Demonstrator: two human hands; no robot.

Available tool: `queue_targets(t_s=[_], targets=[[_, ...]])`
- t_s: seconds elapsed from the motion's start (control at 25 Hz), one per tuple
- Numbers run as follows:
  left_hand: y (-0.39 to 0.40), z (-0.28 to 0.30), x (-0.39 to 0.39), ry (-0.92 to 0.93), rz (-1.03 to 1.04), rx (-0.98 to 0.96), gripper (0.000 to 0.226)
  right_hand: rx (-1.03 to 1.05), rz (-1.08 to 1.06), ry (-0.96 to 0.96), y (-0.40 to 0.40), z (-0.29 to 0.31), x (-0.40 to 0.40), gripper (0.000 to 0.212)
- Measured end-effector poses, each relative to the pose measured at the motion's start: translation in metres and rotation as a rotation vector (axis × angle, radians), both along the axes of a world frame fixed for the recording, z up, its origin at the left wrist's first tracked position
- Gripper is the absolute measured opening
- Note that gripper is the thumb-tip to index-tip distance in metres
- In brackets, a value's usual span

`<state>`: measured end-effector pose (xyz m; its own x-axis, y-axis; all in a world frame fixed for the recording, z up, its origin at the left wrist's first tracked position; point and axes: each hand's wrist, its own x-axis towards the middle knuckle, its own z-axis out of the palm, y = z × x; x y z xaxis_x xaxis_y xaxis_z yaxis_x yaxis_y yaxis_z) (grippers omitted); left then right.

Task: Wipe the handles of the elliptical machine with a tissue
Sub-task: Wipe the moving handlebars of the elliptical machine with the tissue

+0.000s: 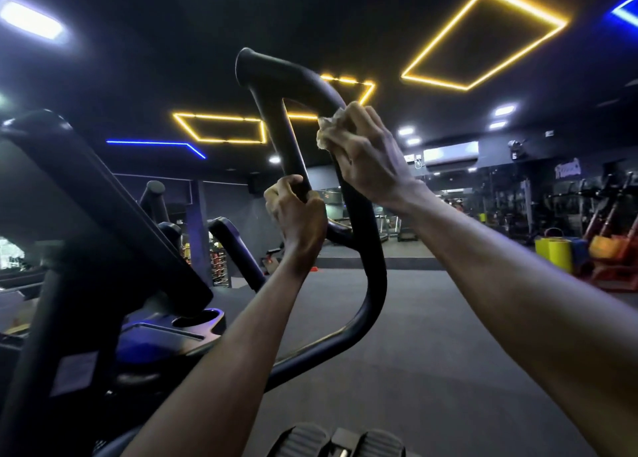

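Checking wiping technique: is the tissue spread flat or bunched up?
Bunched up. The tissue shows as a crumpled wad at the right hand, pressed against the handle.

Two hands are raised on one looped black handle (371, 235): the left hand (298, 216) and the right hand (366, 153). One crumpled tissue (326, 132) sits under the right hand. One console (103, 208) stands at the left, with one cup recess (196, 318) at its lower right corner. A second handle tip (155, 189) shows past the console's right edge. Two ridged pedals (303, 439) lie at the bottom edge of the view. On the ceiling there are three yellow light outlines (483, 35), two blue strips (155, 143) and one large white panel (31, 20). Two yellow pads (554, 253) stand at the floor's right edge.
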<state>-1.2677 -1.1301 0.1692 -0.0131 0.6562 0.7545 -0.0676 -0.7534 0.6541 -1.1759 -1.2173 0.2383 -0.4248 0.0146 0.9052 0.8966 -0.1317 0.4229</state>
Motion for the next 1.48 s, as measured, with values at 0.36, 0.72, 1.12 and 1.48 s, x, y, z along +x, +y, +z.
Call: queue_targets(t_s=[0.36,0.72,1.12,1.48], targets=[[0.009,-0.012,0.003,0.006,-0.076,0.024,0.038,-0.202,-0.086,0.106,0.0,-0.059,0.02,0.012],[0.02,-0.042,0.015,0.044,-0.093,0.007,0.045,-0.29,-0.203,0.137,0.007,-0.107,0.032,0.019],[0.031,-0.071,0.029,0.1,-0.216,-0.123,0.043,-0.458,-0.182,0.208,0.016,-0.16,0.05,0.027],[0.026,-0.089,0.037,0.274,-0.175,-0.115,0.021,-0.48,-0.336,0.102,0.014,-0.198,0.074,0.022]])
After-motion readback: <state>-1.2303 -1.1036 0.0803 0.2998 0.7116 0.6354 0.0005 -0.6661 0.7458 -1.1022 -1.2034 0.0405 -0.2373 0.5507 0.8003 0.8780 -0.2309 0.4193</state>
